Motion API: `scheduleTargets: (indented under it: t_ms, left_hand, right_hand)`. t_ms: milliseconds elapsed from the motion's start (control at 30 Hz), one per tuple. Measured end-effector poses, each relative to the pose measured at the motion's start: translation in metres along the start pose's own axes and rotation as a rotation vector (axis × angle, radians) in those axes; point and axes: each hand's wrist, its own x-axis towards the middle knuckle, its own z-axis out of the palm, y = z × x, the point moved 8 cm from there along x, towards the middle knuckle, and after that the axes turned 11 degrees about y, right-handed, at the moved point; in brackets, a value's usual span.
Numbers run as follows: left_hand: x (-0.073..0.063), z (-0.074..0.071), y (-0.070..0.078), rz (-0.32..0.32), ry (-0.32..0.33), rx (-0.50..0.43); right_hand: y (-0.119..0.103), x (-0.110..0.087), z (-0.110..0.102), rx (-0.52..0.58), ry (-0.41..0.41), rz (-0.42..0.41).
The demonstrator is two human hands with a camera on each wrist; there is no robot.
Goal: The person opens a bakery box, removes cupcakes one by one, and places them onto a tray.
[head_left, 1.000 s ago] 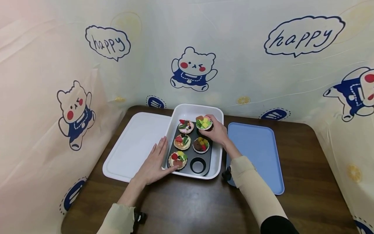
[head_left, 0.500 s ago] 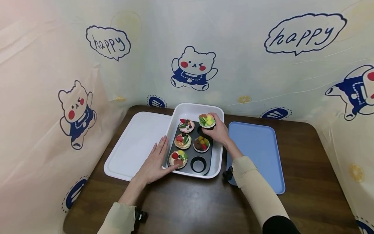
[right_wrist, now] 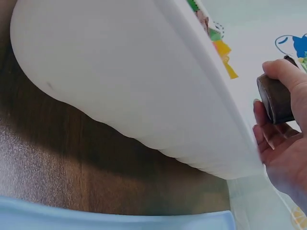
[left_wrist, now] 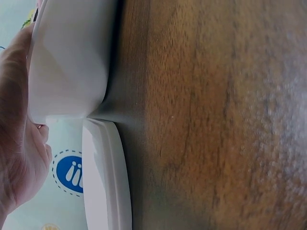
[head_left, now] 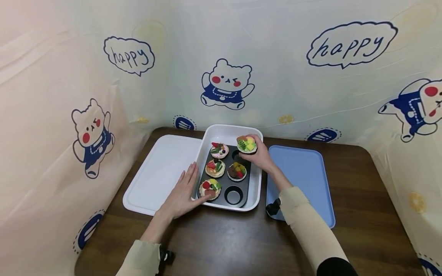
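My right hand [head_left: 261, 155] grips a toy cupcake [head_left: 246, 144] topped with green and yellow pieces, above the far right of a dark muffin tin [head_left: 224, 191]. In the right wrist view the cupcake's dark brown base [right_wrist: 277, 99] shows between thumb and fingers, higher than the rim of the white bin [head_left: 256, 191]. Several other topped cupcakes, one of them a chocolate-coloured cupcake [head_left: 236, 171], sit in the tin. The front right cup [head_left: 233, 196] holds nothing. My left hand [head_left: 180, 194] rests on the bin's front left corner, fingers straight and thumb over the rim.
A white tray [head_left: 157, 168] lies to the left, against the bin. At the right lies a blue tray [head_left: 300, 172], partly under my right forearm. All stand on a dark wooden table [head_left: 221, 241] with a printed curtain [head_left: 276, 76] behind.
The right hand has lifted the cupcake out of the tin's far right cup and shifted slightly right with it. My left hand stays on the bin.
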Motion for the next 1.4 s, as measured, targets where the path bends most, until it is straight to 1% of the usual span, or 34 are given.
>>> scheduleTargets:
  t_ms: [133,233,367,533,733,867,1100,1400]
  left_hand:
    - [0.002,0.0,0.0,-0.001,0.002,-0.001]
    - [0.003,0.001,0.001,0.0,0.006,-0.001]
    - [0.001,0.001,0.0,0.001,0.013,-0.006]
    - [-0.004,0.001,0.0,0.002,0.014,-0.004]
    - [-0.003,-0.001,0.002,0.014,0.03,-0.005]
    - [-0.004,0.0,0.003,0.012,0.024,-0.004]
    - [-0.004,-0.002,0.003,0.008,0.031,-0.017]
    - [-0.005,-0.002,0.003,0.001,0.037,-0.016]
  right_hand:
    - [-0.006,-0.003,-0.005,-0.014,-0.005,-0.026]
    - [-0.011,-0.006,-0.012,-0.008,0.007,-0.057]
    - [-0.016,-0.011,-0.021,-0.005,0.024,-0.095]
    - [-0.013,-0.021,-0.033,-0.042,0.031,-0.088]
    - [-0.004,-0.028,-0.056,-0.037,0.071,-0.068]
    - [0.005,-0.032,-0.073,-0.039,0.092,-0.06]
    - [0.021,-0.036,-0.105,-0.106,0.147,-0.053]
    - [0.049,-0.05,-0.147,-0.193,0.246,-0.002]
